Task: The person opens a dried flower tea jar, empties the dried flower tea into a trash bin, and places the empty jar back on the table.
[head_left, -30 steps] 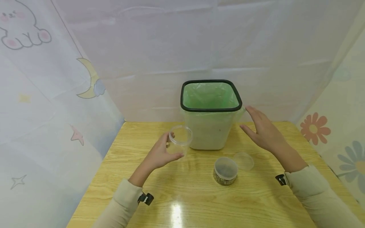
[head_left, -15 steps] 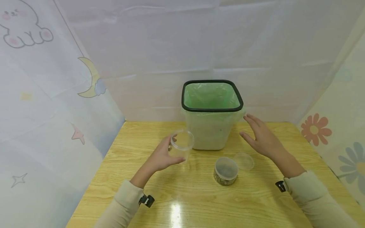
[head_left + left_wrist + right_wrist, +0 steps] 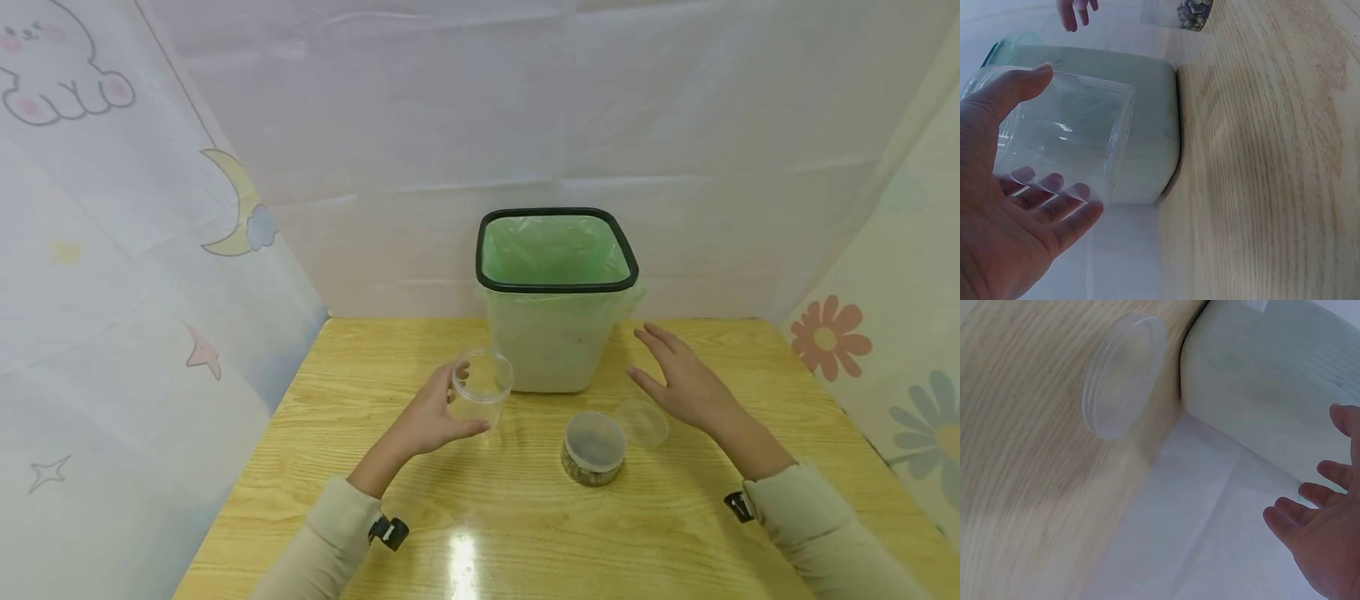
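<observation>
A clear, lidless plastic jar (image 3: 478, 408) is held in my left hand (image 3: 427, 419), thumb on one side and fingers on the other. Seen from the left wrist, the jar (image 3: 1079, 125) is see-through with nothing visible inside, and it is raised off the table. My right hand (image 3: 690, 390) hovers with spread fingers to the right of the bin, touching nothing. Below that hand, a round translucent lid (image 3: 642, 423) lies flat on the table. Beside the lid stands a second, shorter jar (image 3: 592, 454), covered by a translucent lid and containing dark, grainy bits.
A pale bin (image 3: 551, 354) with a black rim and green liner bag stands at the back of the wooden table (image 3: 525, 542). Behind it hangs a pale cloth backdrop (image 3: 420, 150), with printed cloth at both sides.
My left hand has lowered the jar slightly and shifted it a little to the right. The right hand has dropped away from the bin's rim, nearer the loose lid.
</observation>
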Demonstrator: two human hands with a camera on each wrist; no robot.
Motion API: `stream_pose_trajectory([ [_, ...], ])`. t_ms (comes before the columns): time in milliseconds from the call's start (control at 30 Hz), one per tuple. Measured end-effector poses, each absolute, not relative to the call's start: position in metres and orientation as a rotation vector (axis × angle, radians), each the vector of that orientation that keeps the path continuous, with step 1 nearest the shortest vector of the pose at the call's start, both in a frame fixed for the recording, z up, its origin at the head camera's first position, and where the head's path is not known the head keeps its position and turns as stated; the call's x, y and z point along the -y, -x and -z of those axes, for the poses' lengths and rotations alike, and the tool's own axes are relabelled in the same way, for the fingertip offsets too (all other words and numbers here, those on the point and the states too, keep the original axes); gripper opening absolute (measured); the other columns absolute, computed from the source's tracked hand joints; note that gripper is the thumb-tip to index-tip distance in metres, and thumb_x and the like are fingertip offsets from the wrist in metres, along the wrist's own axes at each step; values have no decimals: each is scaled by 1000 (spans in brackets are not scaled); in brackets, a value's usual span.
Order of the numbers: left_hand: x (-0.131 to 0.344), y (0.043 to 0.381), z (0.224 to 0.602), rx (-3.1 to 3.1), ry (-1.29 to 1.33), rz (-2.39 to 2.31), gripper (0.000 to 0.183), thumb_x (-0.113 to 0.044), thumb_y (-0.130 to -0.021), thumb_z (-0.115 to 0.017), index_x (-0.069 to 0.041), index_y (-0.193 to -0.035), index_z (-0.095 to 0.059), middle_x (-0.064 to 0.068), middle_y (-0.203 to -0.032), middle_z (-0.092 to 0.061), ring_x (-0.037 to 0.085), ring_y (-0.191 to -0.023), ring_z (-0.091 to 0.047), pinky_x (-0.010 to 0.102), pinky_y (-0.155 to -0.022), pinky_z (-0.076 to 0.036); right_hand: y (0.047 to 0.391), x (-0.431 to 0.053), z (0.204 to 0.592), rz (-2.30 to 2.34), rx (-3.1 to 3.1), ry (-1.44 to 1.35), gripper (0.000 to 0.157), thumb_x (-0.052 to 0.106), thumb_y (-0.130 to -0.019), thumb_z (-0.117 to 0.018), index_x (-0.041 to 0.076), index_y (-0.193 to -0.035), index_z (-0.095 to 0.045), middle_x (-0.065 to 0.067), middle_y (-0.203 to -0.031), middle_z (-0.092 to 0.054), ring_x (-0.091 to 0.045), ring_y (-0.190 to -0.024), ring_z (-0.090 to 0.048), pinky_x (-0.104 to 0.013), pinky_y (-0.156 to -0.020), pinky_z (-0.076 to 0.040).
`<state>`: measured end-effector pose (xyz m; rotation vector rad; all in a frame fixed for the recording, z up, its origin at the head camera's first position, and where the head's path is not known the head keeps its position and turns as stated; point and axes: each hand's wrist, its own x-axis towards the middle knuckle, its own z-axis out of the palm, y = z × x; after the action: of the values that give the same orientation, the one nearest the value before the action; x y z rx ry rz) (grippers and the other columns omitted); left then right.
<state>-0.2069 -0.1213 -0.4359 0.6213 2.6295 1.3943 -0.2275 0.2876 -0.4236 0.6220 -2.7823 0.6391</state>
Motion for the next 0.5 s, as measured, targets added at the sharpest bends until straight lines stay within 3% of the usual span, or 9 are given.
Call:
stream_pose_trajectory([
  [267, 121, 208, 445, -2629, -605, -1411, 99, -30, -79, -89, -12, -157, -31, 12, -151, -43, 31, -140, -42, 53, -113, -40, 226, -289, 436, -642, 2827, -609, 68, 33, -103, -61, -5, -153, -35, -30, -158, -27, -54, -141, -28, -71, -107, -31],
  [500, 121, 208, 450, -2611, -597, -1394, 100, -24, -80, -89, -9, -158, -28, 17, -153, -41, 35, -142, -40, 56, -114, -38, 223, -286, 444, -659, 2870, -605, 69, 36, -104, -58, -4, -154, -33, -30, -159, -26, -53, -143, -27, -71, -108, -31],
])
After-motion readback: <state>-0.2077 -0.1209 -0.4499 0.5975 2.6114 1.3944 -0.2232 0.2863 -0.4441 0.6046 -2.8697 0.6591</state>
